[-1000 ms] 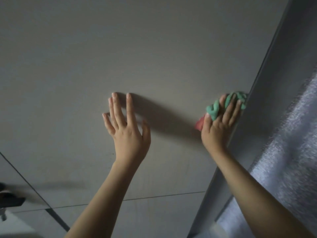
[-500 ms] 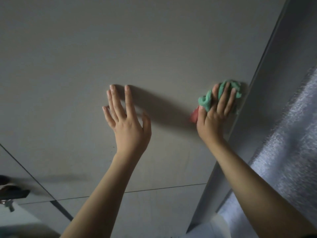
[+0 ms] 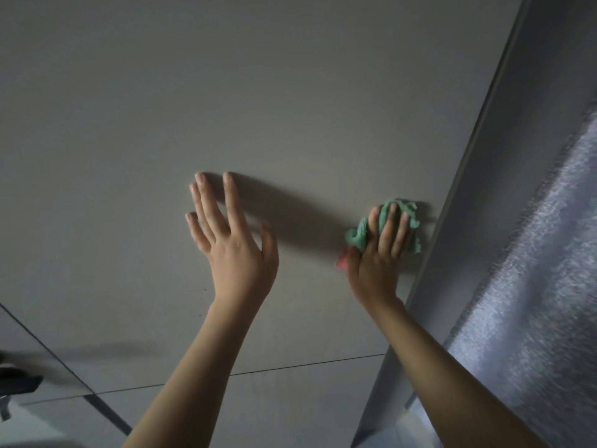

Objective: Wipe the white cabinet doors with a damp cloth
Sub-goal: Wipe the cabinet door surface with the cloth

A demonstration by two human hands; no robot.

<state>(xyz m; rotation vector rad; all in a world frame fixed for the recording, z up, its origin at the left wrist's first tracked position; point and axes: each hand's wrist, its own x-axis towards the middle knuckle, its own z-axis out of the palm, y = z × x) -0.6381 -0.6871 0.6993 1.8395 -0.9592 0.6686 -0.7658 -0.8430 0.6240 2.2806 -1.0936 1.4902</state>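
Cabinet door (image 3: pixel 290 108): a large pale panel is seen from below, filling most of the frame; dim light, with the surface reading grey-white
Door seams: a thin dark line is seen running across the lower centre of the frame, and another slanting down through the lower left corner
Left hand (image 3: pixel 237 253): shown at the centre of the frame, fingers straight and spread, released, nothing held; the fingertips are laid against the door, though contact of the palm cannot be told
Right hand (image 3: pixel 376 270): shown right of centre, fingers extended over the cloth, which is pressed against the door; the thumb lies along the cloth's left side
Cloth (image 3: pixel 403 210): green, crumpled, with a small red-pink corner showing at its lower left below the thumb; it is located on the door panel just beside the door's right edge
Shadow: a dark band is cast on the door from the left hand's fingers across to the cloth
Side panel (image 3: pixel 504 189): a grey strip is seen running diagonally from the upper right to the lower centre-right, bordering the door
Textured surface (image 3: pixel 549 286): a silvery, grainy sheet is seen at the right edge of the frame
Dark object (image 3: pixel 19 381): blurred, at the lower left edge; what it is cannot be told
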